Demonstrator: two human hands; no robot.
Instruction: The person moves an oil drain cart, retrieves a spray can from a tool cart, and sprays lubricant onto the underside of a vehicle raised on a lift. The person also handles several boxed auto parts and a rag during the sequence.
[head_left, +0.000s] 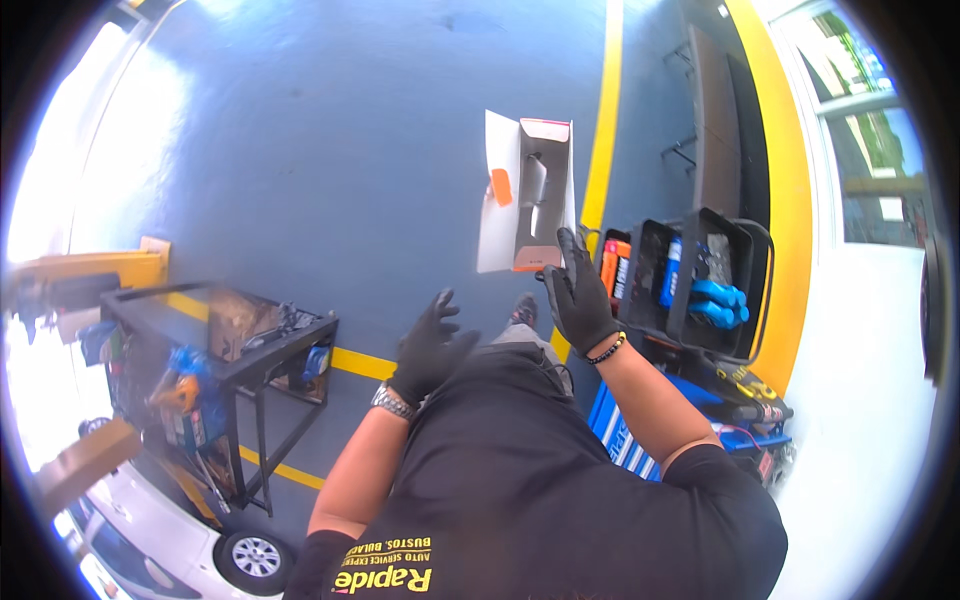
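A long open carton (546,228) is held out ahead of me, its white lid flap (496,235) swung out to the left with an orange patch on it. My right hand (582,305), in a black glove, grips the carton's near right corner. Pale and dark shapes show inside the carton, but I cannot tell whether they are parts or cardboard folds. My left hand (428,350), also black-gloved, hovers near my waist, apart from the carton. Its fingers are spread and nothing is in them.
A black cart (690,290) on my right carries spray cans and blue gloves (718,303). To the left stands a dark metal table (225,370) with assorted items on it. A white car (160,520) is at the lower left. Yellow lines (601,130) cross the blue floor.
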